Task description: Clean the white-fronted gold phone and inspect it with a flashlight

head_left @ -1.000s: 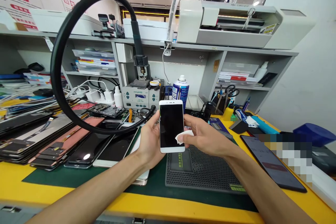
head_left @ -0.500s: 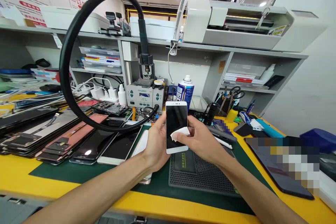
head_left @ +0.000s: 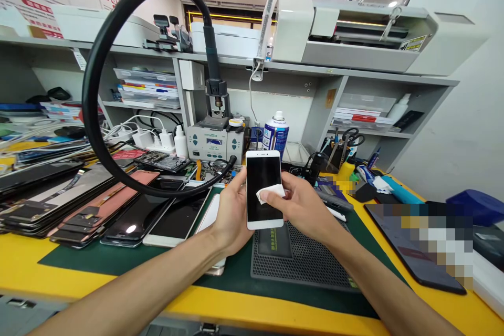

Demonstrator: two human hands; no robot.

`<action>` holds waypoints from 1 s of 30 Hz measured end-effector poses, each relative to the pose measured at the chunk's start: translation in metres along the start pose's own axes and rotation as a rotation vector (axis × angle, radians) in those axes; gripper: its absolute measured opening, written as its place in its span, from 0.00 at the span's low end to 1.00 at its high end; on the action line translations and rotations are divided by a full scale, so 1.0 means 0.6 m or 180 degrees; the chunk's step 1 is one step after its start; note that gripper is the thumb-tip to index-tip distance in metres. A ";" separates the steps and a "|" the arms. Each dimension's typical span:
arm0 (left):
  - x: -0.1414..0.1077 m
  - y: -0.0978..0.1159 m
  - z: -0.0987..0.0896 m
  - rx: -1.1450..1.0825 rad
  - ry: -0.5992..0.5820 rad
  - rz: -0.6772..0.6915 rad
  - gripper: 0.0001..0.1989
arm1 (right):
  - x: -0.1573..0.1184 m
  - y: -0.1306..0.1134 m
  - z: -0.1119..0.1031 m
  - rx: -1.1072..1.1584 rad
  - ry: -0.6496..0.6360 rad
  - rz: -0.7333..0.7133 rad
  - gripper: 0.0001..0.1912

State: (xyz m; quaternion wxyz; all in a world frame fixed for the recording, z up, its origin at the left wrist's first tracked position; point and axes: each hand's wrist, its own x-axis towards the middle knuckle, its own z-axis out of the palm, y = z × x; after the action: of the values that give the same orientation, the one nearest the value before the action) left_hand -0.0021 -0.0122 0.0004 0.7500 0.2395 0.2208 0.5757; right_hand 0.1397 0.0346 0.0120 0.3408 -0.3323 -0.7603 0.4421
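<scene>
1. I have one phone (head_left: 264,168), screen towards me, held up above the near edge of the bench (head_left: 236,312).
2. My left hand (head_left: 231,215) is wrapped round its left edge; the fingers behind it are hidden.
3. My right hand (head_left: 307,205) pinches one white cloth (head_left: 273,190) under the thumb, against the lower half of the screen (the other fingertips I can't make out).
4. Below are two mats: a green mat (head_left: 220,282) and, on it, a grey honeycomb mat (head_left: 299,268), partly covered by my right forearm.
5. Left of the phone lie three handsets: a black handset (head_left: 136,220), a gold handset (head_left: 177,223) and a white handset (head_left: 210,215), the last mostly behind my left hand and wrist.
6. Past those come one pink panel (head_left: 110,202) and a stack (head_left: 47,194), too layered to count and cut off at the left.
7. Behind the phone stand one spray can (head_left: 275,134), its foot hidden, and one grey station (head_left: 208,143) with one looped hose (head_left: 90,89).
8. At right, one tablet (head_left: 405,244) is partly lost under a pixelated patch.
</scene>
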 end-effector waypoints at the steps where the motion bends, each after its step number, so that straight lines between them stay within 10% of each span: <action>1: 0.000 0.001 -0.001 -0.0012 -0.0036 0.0002 0.30 | 0.001 -0.003 -0.006 -0.0019 -0.0096 0.0017 0.10; 10: 0.001 0.004 -0.006 0.0120 -0.0075 0.0114 0.29 | -0.002 -0.023 -0.053 0.0460 -0.1106 0.0105 0.08; 30: -0.003 -0.017 -0.007 0.0259 -0.0149 0.0125 0.30 | -0.003 0.009 0.025 -0.0125 0.0642 -0.0030 0.21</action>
State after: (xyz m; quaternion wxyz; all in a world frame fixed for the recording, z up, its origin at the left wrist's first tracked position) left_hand 0.0024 -0.0156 -0.0090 0.7332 0.2874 0.2217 0.5751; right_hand 0.1295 0.0283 0.0010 0.4111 -0.3781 -0.7322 0.3898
